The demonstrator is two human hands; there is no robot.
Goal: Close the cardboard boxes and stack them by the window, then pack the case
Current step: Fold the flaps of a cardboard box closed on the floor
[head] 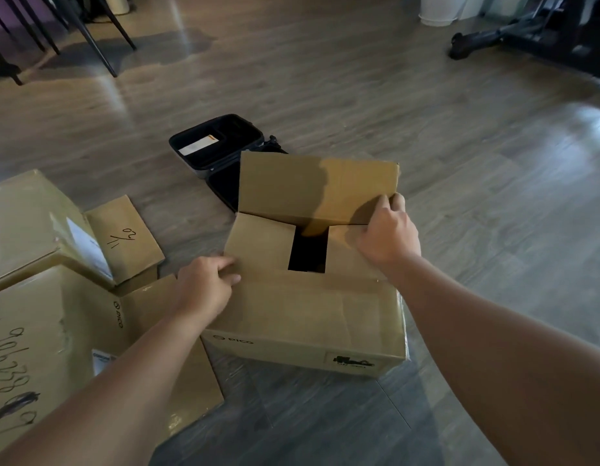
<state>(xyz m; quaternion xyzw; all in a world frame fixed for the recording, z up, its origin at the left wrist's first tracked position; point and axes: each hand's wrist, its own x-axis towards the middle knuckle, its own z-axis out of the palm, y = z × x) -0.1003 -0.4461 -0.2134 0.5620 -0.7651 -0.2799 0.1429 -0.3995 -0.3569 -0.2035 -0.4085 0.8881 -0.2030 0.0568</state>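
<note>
**boxfan22:** ok going left to right. Far left there's two cardboard boxes on the wood-plank floor [359,79], both plain brown corrugated. The upper box [32,223] at mid-left has a glossy taped top, a white label and one flap hanging out with "11/20" scribbled on it. The lower-left box [39,348] has big marker digits on its top and a pico logo on its flap.

**tape_gun:** and the hands?

**boxfan22:** left hand [204,284] is lower centre, palm down, fingers curled over the left edge of the near flap of the middle box [308,317], gripping it. Two side flaps are folded in with a dark rectangular gap between them. Right hand [387,230] is right of centre, pinching the right end of the far flap [318,186], which stands upright. Both forearms are bare and come in from the bottom corners.

**tape_gun:** case?

**boxfan22:** black case [211,142] lies open on the floor just behind that box, upper centre, rounded corners, dark padded inside, with a white card [199,144] in it. The far flap partly hides it.
</note>
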